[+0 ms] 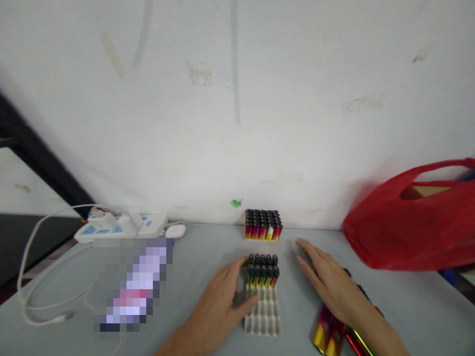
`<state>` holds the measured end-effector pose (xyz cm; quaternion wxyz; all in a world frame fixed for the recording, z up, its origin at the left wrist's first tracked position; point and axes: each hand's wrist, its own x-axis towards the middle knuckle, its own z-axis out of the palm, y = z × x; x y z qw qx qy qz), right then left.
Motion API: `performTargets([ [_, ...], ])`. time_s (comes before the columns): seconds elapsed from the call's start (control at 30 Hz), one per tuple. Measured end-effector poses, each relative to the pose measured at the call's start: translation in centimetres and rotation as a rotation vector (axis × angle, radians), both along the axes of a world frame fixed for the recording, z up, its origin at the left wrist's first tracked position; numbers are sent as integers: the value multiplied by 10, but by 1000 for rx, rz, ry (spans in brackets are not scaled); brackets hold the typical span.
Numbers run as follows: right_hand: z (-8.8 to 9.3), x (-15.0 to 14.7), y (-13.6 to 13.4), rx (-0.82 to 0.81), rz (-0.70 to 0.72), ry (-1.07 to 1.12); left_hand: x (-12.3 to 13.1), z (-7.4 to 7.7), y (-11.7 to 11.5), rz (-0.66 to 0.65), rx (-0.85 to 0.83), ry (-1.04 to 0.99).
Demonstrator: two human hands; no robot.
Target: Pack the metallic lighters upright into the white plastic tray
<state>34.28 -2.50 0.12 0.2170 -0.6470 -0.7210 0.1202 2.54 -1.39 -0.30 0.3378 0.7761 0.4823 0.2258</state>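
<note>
A white slotted tray lies on the grey table in front of me, its far rows filled with upright lighters that have black caps and coloured bodies. My left hand rests against the tray's left side, thumb by the lighters, fingers curled at its edge. My right hand lies flat and open to the right of the tray, over a heap of loose shiny lighters. A second tray, full of lighters, stands farther back by the wall.
A red plastic bag sits at the right against the white wall. A white power strip with plugs and looping cables lies at the left. A blurred-out object lies left of my hands.
</note>
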Motion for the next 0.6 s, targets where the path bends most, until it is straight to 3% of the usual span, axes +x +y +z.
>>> performTargets([
  [0.17, 11, -15, -2, -26, 128, 133, 0, 2, -1, 10, -7, 12],
  [0.37, -4, -8, 5, 102, 11, 38, 0, 1, -1, 10, 7, 7],
  [0.6, -2, -12, 4, 39, 29, 34, -1, 0, -2, 13, 12, -12],
])
